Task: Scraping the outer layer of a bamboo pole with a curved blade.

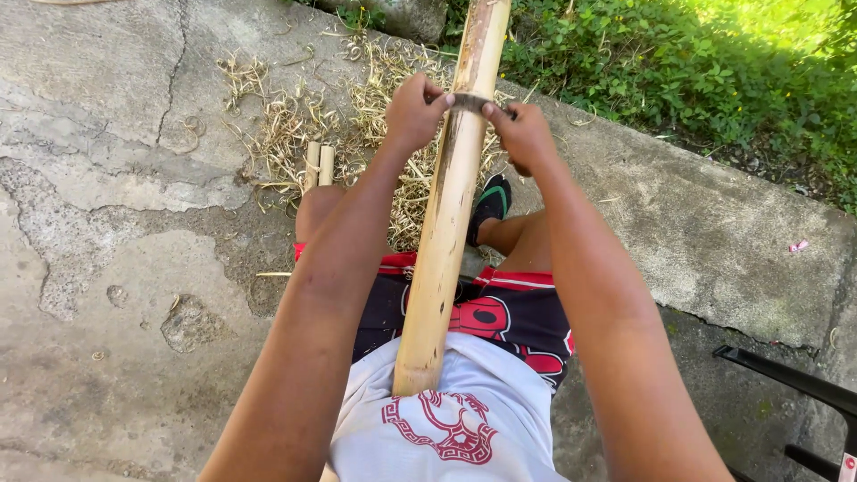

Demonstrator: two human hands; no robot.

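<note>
Two arms stretched forward over a bamboo pole (pixel 444 223) that runs from the lap up past the top edge. Left hand (pixel 412 112) and right hand (pixel 524 136) each fist one end of a dark blade (pixel 470 102) laid crosswise on the pole. Concrete slab (pixel 116 268) open to the left; slab edge and weeds (pixel 678 71) close on the right. Shavings pile (pixel 357 116) and two short bamboo offcuts (pixel 319 164) sit ahead, beside the left forearm.
</note>
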